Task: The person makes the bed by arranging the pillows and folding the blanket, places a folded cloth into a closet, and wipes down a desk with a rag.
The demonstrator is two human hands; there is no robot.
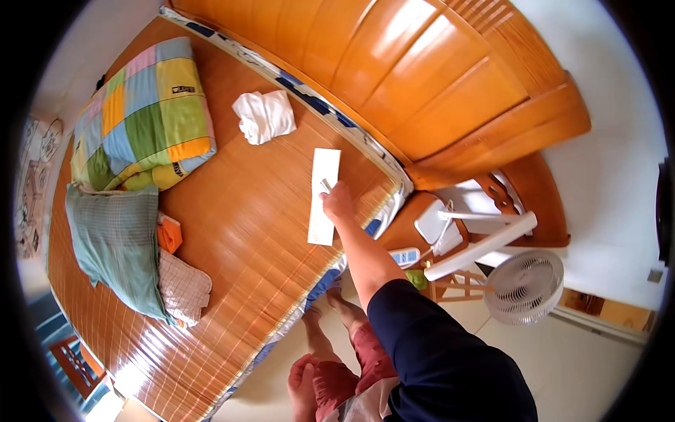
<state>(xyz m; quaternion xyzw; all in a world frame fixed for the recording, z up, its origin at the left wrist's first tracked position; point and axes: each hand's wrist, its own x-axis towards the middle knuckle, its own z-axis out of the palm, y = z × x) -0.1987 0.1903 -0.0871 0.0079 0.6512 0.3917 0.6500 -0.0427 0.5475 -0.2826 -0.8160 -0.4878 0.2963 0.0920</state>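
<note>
A long, narrow white box or board (325, 165) lies on the brown bed mat (239, 204) near the bed's edge. My right hand (339, 202) is over its middle, its fingers closed on a small, pale, stick-like object (325, 186) whose kind I cannot make out. Whether the fingers touch the white piece underneath is unclear. Low in the view, my left hand (302, 383) hangs by the red shorts with curled fingers, and nothing shows in it.
A crumpled white cloth (264, 117), a folded patchwork quilt (151, 112) and a green pillow (116, 246) lie on the bed. The wooden headboard (365, 56) rises behind. At right are a white desk lamp (481, 246), a remote-like device (404, 257) and a fan (524, 287).
</note>
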